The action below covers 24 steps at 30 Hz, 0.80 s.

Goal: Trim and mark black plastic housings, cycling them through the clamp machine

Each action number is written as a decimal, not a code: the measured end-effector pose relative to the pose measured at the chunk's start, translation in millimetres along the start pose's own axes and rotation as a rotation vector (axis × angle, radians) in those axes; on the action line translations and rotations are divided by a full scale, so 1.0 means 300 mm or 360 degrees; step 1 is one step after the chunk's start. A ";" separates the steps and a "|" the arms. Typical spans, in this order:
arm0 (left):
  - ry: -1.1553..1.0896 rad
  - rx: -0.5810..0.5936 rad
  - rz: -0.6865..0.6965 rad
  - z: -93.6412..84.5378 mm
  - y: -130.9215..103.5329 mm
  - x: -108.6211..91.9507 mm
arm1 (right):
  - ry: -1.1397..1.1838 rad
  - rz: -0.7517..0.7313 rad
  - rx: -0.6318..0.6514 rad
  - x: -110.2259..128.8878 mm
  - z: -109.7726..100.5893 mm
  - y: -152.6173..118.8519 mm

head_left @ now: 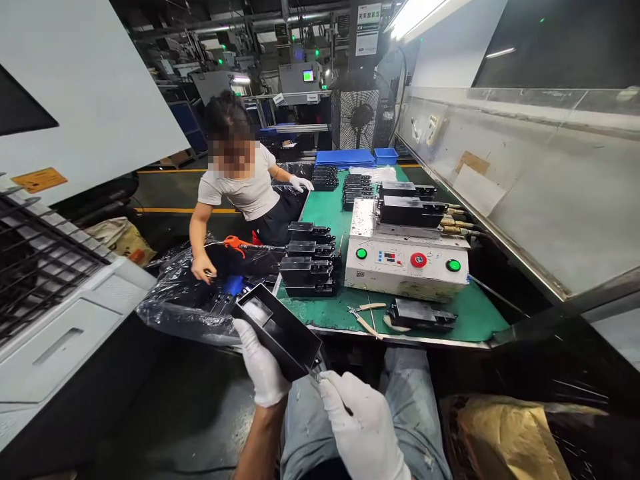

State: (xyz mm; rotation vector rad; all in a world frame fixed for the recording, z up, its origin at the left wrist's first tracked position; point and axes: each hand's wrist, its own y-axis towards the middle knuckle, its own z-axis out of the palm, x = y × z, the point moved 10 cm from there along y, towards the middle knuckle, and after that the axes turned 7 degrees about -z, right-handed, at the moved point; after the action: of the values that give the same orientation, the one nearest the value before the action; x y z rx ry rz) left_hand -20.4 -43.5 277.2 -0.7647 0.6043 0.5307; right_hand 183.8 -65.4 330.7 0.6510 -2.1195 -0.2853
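Observation:
Over my lap, my left hand (263,367), in a white glove, grips a black plastic box (285,327) from its left and lower side. The box is tilted, its open hollow facing me. My right hand (357,413), also gloved, is closed at the box's lower right corner. A thin metal tool (316,372) pokes out from its fingers and meets or nearly meets that corner; the glove hides its handle, so its kind is unclear. On the green bench (320,320) ahead lie cutting pliers (367,317) with cream handles, beside another black box (423,315).
A white control box (407,260) with green and red buttons carries black housings (413,211). Stacked black boxes (307,267) stand left of it. A co-worker (245,180) sits across, one hand over a plastic-lined bin (185,300) with an orange air gun (235,245) nearby.

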 end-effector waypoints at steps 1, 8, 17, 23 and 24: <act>0.0020 -0.0045 0.0064 -0.007 -0.009 -0.011 | 0.0002 0.0013 0.0013 -0.006 0.001 -0.004; -0.0043 0.0060 -0.0118 0.040 -0.075 0.006 | -0.0055 0.0124 -0.0037 -0.127 -0.039 0.002; -0.0119 0.0600 -0.0891 0.097 -0.132 0.148 | -0.0205 -0.0325 0.0617 -0.066 -0.090 0.071; -0.0004 0.0631 -0.1256 0.099 -0.233 0.236 | -0.0211 -0.0459 0.0689 -0.060 -0.103 0.076; 0.0023 0.0664 -0.1310 0.102 -0.250 0.252 | -0.0220 -0.0479 0.0675 -0.062 -0.105 0.076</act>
State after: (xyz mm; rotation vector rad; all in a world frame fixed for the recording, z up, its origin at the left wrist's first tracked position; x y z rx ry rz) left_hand 90.1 -49.3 279.3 -0.5520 0.3467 -0.3528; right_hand 210.2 -35.1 346.2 1.2342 -2.2305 -0.0398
